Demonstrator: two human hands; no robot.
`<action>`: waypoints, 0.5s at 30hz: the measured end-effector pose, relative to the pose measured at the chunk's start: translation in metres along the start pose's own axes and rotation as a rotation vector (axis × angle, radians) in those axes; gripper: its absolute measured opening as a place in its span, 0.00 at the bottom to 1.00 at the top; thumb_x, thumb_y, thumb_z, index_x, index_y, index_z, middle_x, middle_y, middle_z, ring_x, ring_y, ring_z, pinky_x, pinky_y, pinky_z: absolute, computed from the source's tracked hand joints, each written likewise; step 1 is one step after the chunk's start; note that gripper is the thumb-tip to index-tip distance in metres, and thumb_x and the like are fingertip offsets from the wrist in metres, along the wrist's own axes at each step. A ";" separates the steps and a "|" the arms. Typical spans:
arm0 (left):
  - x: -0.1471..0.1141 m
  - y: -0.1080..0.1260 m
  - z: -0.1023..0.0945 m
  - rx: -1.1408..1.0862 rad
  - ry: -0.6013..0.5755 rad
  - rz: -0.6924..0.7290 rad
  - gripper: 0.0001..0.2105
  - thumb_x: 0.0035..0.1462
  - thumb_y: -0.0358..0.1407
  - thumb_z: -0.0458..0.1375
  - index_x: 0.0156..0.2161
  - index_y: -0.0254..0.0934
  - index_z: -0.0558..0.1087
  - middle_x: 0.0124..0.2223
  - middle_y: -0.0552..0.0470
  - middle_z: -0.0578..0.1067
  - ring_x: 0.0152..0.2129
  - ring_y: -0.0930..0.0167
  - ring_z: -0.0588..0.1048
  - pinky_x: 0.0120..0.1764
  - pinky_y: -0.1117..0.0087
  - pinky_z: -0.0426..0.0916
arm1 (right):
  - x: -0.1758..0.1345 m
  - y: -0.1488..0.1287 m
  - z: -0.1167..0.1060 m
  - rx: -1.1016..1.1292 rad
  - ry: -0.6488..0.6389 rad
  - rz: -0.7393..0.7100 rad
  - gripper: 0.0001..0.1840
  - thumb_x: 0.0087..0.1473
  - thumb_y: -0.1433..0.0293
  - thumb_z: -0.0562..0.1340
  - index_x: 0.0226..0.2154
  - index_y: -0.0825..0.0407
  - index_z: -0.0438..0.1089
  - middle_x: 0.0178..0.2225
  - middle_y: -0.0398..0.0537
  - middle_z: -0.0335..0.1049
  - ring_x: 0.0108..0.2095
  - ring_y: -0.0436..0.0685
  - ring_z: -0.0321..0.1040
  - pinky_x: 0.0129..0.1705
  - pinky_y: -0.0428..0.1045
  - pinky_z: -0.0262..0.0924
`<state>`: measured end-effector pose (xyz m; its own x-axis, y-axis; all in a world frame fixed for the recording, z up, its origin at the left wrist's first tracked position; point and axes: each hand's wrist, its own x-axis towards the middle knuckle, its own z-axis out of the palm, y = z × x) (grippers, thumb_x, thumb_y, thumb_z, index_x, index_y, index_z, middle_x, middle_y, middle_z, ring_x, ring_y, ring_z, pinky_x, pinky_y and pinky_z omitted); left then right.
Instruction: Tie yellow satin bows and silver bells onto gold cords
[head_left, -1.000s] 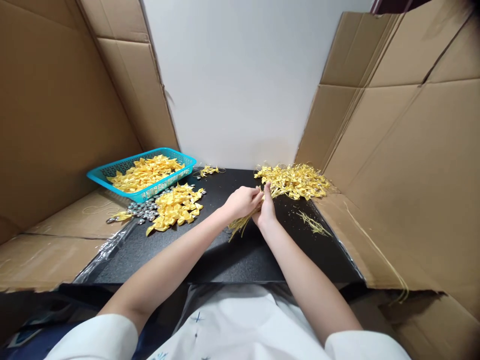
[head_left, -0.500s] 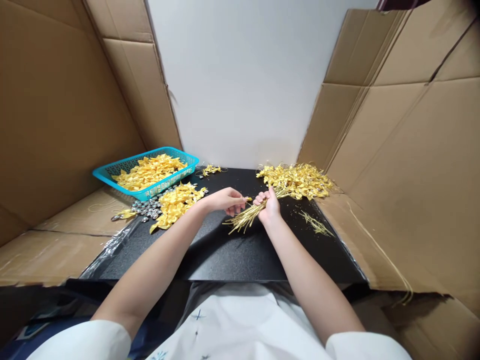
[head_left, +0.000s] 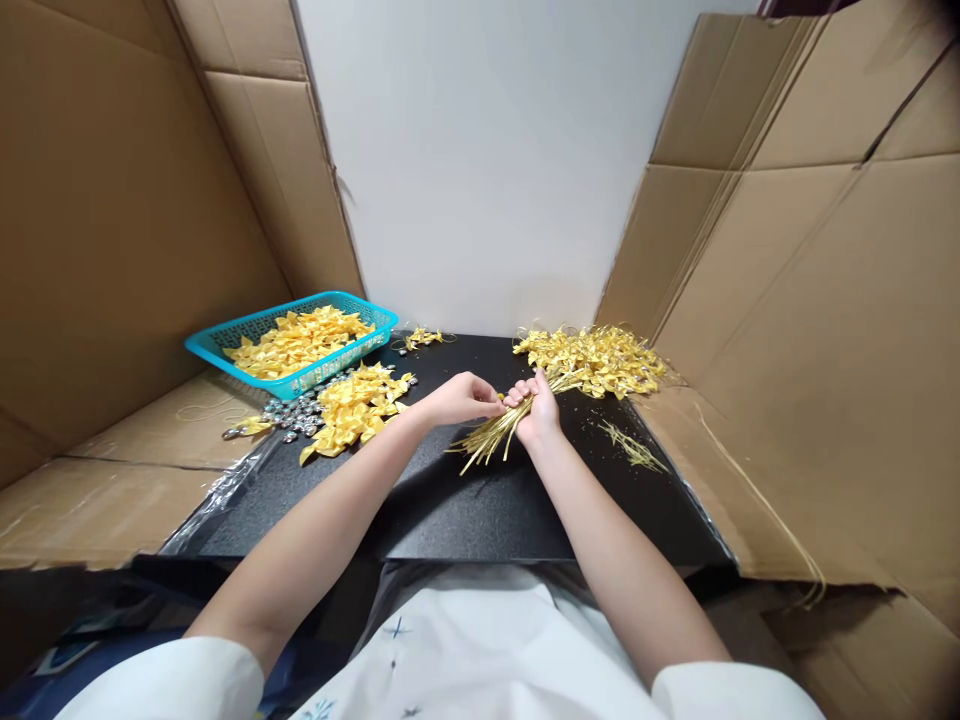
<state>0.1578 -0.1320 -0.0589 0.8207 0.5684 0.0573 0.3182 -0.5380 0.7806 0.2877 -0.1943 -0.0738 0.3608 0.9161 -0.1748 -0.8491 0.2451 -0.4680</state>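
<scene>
My right hand [head_left: 538,410] is wrapped round a bundle of thin gold cords [head_left: 487,437], whose loose ends fan out to the lower left above the black table [head_left: 465,520]. My left hand [head_left: 466,398] is closed in a pinch, its fingertips close against the right hand's fingers. A speck of yellow shows at the pinch, too small to name. Left of my left hand lies a heap of yellow ribbon flowers [head_left: 356,405] beside a scatter of small silvery round pieces [head_left: 296,418]. Beyond my right hand sits a larger pile of yellow flowers with gold loops [head_left: 592,358].
A turquoise basket [head_left: 292,385] holding yellow flowers stands at the back left. A few looped flowers [head_left: 424,338] lie at the back edge. Short cord pieces [head_left: 634,447] are at the right. Cardboard walls [head_left: 825,330] enclose the sides, with a white wall [head_left: 480,170] behind.
My left hand has shifted slightly right and closed up to the right hand's fingers. The small yellow bit at its fingertips is now mostly hidden. My right hand still grips the cords in nearly the same place.
</scene>
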 end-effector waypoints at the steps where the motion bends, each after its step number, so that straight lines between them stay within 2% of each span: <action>1: 0.000 0.002 0.000 0.039 0.022 0.021 0.15 0.48 0.43 0.58 0.27 0.29 0.76 0.21 0.56 0.68 0.19 0.76 0.61 0.24 0.75 0.55 | 0.000 0.000 0.000 0.009 0.000 0.003 0.31 0.64 0.56 0.52 0.15 0.52 0.42 0.12 0.34 0.46 0.12 0.43 0.43 0.13 0.39 0.43; 5: 0.000 0.005 0.000 0.145 0.068 0.063 0.13 0.48 0.40 0.56 0.26 0.30 0.75 0.21 0.56 0.67 0.20 0.76 0.61 0.24 0.75 0.54 | 0.001 -0.002 -0.001 0.038 0.002 0.012 0.30 0.66 0.59 0.49 0.16 0.52 0.43 0.11 0.34 0.46 0.12 0.43 0.44 0.14 0.39 0.44; 8: -0.001 0.005 -0.003 0.142 0.051 0.047 0.11 0.47 0.38 0.56 0.25 0.30 0.74 0.21 0.56 0.67 0.20 0.76 0.62 0.25 0.75 0.55 | 0.002 -0.005 -0.002 0.060 0.005 0.009 0.29 0.67 0.61 0.48 0.16 0.52 0.43 0.10 0.33 0.44 0.11 0.43 0.43 0.13 0.39 0.43; 13: -0.004 0.003 -0.011 0.007 -0.189 -0.012 0.09 0.46 0.37 0.57 0.24 0.32 0.72 0.21 0.57 0.67 0.20 0.76 0.63 0.26 0.75 0.57 | 0.003 -0.012 -0.005 0.061 0.006 0.009 0.29 0.66 0.60 0.49 0.16 0.52 0.43 0.10 0.31 0.41 0.10 0.42 0.38 0.11 0.39 0.39; 15: -0.005 0.003 -0.013 -0.016 -0.248 -0.038 0.08 0.45 0.38 0.58 0.23 0.33 0.71 0.21 0.58 0.67 0.21 0.76 0.64 0.27 0.75 0.57 | 0.004 -0.014 -0.007 0.051 0.003 0.010 0.29 0.66 0.60 0.49 0.17 0.52 0.43 0.10 0.31 0.40 0.09 0.42 0.37 0.11 0.39 0.38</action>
<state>0.1486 -0.1288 -0.0489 0.9001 0.4172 -0.1254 0.3455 -0.5083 0.7889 0.3037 -0.1966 -0.0738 0.3533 0.9177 -0.1816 -0.8710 0.2518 -0.4219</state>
